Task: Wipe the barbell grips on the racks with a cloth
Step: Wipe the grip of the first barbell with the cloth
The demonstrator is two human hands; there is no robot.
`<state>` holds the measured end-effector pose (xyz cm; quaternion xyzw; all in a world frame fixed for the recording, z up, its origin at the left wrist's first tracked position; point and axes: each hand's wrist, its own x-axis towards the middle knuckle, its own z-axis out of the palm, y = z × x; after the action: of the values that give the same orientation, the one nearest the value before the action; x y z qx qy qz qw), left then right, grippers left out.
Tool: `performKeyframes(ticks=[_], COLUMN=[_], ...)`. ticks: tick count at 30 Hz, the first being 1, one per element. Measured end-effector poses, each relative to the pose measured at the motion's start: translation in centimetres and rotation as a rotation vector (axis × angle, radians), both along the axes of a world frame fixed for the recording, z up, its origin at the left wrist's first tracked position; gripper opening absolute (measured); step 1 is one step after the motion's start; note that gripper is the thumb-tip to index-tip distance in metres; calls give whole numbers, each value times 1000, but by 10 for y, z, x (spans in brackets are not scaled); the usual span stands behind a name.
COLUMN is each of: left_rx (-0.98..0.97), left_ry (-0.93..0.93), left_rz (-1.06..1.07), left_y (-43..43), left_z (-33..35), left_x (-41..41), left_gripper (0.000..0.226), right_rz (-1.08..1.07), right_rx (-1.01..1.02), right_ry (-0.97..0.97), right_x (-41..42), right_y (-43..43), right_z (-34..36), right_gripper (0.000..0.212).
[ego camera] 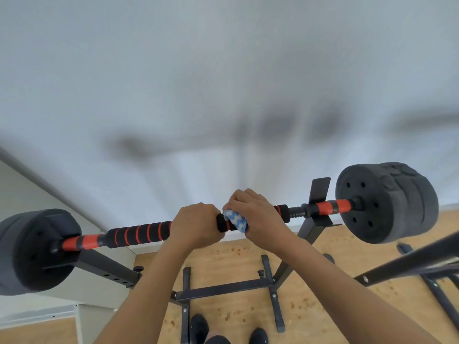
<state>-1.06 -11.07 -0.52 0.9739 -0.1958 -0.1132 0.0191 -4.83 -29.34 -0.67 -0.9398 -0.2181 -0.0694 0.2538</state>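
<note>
Barbell [139, 234] is being kept across the rack [320, 219], steadied by the left hand [196, 225] curled bare around its foam grip so it cannot roll, while the cloth [236, 220] is being wrapped and squeezed onto the grip by the right hand [258, 214].
</note>
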Motion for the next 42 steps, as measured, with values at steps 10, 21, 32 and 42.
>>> performKeyframes(ticks=[10, 21, 32, 42], left_rx=[-79, -28, -65, -59], left_ry=[-478, 8, 144, 118], left_rz=[-346, -88, -64, -64], left_y=[26, 14, 16, 17], left_z=[-19, 0, 1, 5], left_x=[-11, 6, 14, 8], left_gripper=[24, 21, 23, 19], right_rz=[5, 53, 85, -27], right_rx=[-12, -78, -74, 14], right_ry=[-10, -4, 205, 338], right_x=[4, 3, -7, -1], right_y=[0, -1, -24, -30], right_z=[1, 9, 32, 44], right_gripper=[43, 50, 38, 11])
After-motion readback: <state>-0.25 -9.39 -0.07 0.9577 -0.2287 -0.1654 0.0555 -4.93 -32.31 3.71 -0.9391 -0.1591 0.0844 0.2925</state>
